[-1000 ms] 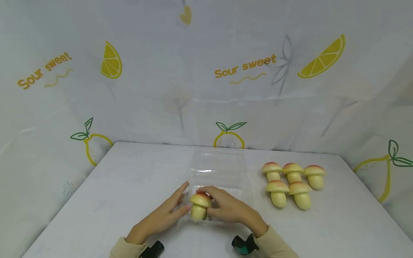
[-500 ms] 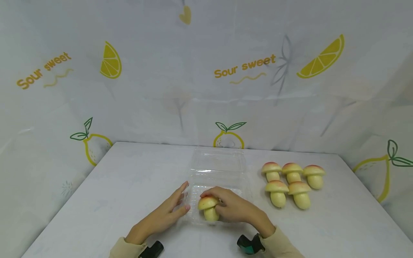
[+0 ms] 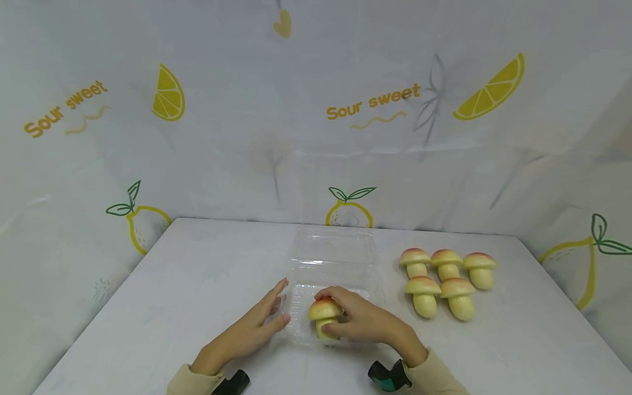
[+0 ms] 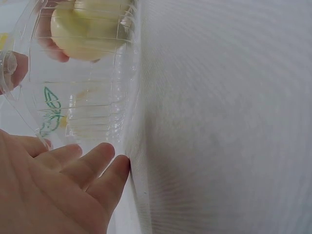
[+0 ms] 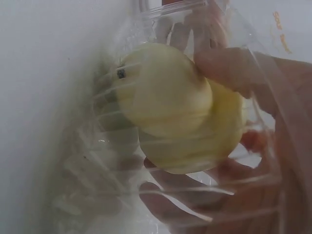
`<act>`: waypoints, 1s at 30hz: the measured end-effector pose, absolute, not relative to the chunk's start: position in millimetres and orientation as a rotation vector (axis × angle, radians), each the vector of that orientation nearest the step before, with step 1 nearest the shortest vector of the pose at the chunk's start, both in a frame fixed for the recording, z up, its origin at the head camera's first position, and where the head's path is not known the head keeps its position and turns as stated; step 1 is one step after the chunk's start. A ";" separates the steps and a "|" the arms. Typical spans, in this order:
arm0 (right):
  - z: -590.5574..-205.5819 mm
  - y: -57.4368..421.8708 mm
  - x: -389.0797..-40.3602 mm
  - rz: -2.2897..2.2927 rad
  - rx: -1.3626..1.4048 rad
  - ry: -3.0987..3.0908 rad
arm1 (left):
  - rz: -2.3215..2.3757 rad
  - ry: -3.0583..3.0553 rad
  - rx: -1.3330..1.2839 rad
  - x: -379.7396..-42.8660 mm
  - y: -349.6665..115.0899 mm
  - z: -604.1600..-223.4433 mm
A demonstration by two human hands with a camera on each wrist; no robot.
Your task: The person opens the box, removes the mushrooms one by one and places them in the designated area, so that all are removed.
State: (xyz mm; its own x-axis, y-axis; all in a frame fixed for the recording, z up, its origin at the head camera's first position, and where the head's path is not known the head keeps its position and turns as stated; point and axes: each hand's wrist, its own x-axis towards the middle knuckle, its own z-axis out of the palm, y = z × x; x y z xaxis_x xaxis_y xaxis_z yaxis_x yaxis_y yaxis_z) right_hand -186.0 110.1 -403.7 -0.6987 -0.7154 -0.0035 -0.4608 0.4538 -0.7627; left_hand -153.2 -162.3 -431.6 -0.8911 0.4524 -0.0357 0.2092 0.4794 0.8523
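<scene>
A clear plastic clamshell box (image 3: 300, 315) lies on the table, its lid (image 3: 333, 246) folded back. Inside the box's front part my right hand (image 3: 367, 319) grips an artificial mushroom (image 3: 325, 309) with a reddish-yellow cap and pale stem, thumb on the stem and fingers over the cap. Seen through the plastic in the right wrist view, the mushroom (image 5: 165, 92) sits between thumb and fingers. My left hand (image 3: 249, 333) stays at the box's left side with fingers extended. In the left wrist view its fingertips are by the ribbed wall (image 4: 97, 107); contact is hard to tell.
Several similar mushrooms (image 3: 459, 299) lie in two rows on the white table (image 3: 212, 274), right of the box. Behind the table hangs a white cloth (image 3: 247, 109) printed with lemons and lettering.
My right hand has shifted to the right within the box, taking the mushroom along from near the left wall toward the middle. The left hand has kept its place.
</scene>
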 end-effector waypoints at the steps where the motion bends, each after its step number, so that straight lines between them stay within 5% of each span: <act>1: -404.2 109.8 -186.1 -1.105 -0.993 2.391 | 1.370 2.472 0.566 -153.1 -162.3 -431.6; 30: -395.8 122.3 -181.9 -1.050 -0.923 2.629 | 1.359 2.474 0.556 -152.6 -161.4 -431.1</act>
State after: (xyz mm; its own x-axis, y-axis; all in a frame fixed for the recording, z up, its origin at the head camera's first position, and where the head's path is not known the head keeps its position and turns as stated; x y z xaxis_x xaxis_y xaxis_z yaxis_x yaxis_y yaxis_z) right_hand -181.9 122.3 -395.8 -0.7959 -0.6010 0.0732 -0.4861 0.5622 -0.6691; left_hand -152.6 -161.4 -431.1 -0.8919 0.4500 -0.0456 0.2031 0.4884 0.8487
